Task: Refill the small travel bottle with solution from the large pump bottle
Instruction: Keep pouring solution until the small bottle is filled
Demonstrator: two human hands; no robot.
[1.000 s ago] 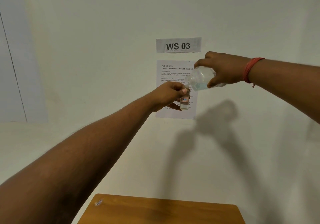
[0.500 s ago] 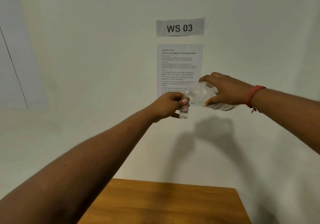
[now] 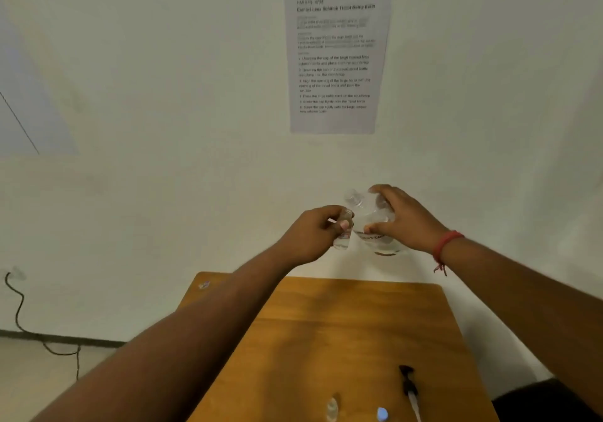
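While the left hand (image 3: 313, 230) pinches the small travel bottle (image 3: 343, 229) upright and the right hand (image 3: 403, 217) grips the large bottle (image 3: 372, 222) just beside it, both above the desk's (image 3: 342, 330) far edge, a black pump head (image 3: 408, 384) lies near the front right corner; a printed sheet (image 3: 336, 56) hangs on the white wall (image 3: 163, 95).

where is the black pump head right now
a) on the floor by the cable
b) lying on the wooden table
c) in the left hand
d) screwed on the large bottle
b: the black pump head lies on the wooden table, near the front edge, while the large bottle is held uncapped in the right hand.
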